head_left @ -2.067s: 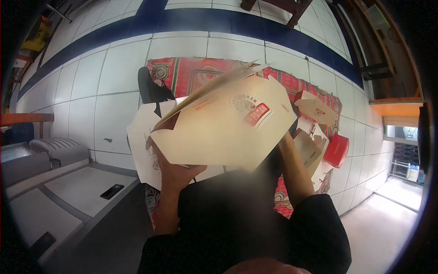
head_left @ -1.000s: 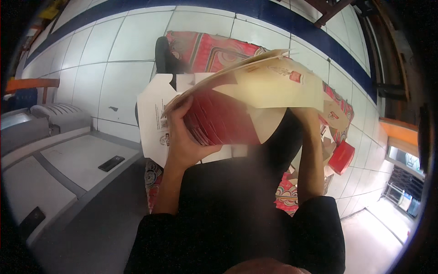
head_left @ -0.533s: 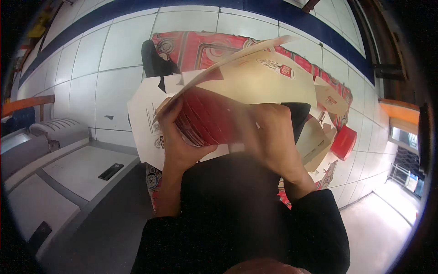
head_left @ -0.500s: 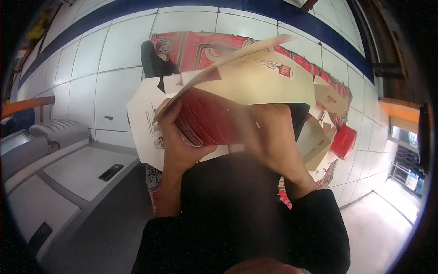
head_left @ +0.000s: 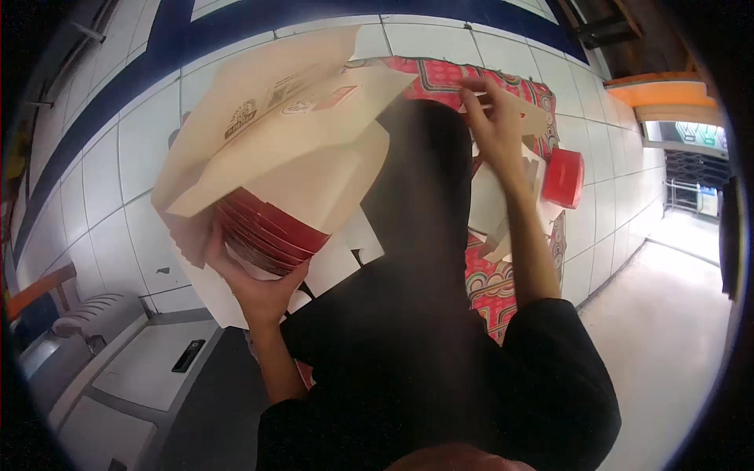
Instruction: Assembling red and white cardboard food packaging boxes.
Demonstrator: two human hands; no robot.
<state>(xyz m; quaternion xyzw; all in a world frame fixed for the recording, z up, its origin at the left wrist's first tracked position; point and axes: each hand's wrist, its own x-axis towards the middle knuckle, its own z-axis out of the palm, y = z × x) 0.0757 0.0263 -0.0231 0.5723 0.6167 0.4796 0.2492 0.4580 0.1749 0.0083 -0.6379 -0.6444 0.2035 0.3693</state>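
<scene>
My left hand point(head_left: 255, 279) is wrapped round the lower end of a nested stack of printed paperboard cartons point(head_left: 275, 231), with layered dark red edges and cream upper panels fanning up and away. White flat cardboard point(head_left: 349, 247) lies beneath the stack, against my black-clad leg. Off to the right, my right hand point(head_left: 496, 122) holds nothing visible, its fingers apart and slightly bent. It hovers by a cream printed carton piece point(head_left: 534, 118) on the red patterned mat point(head_left: 495, 290); whether it touches the piece I cannot tell.
A red box point(head_left: 564, 179) stands at the mat's right edge, beside pale open cartons point(head_left: 491, 200). At the lower left is a grey and white chest-like unit point(head_left: 141, 365) with a dark handle. White tiles point(head_left: 424, 43) surround the mat, and a blue band crosses behind.
The carton stack has swung left and tilted in my left hand. My right hand has come off it and reached out to the far right, by the loose cartons.
</scene>
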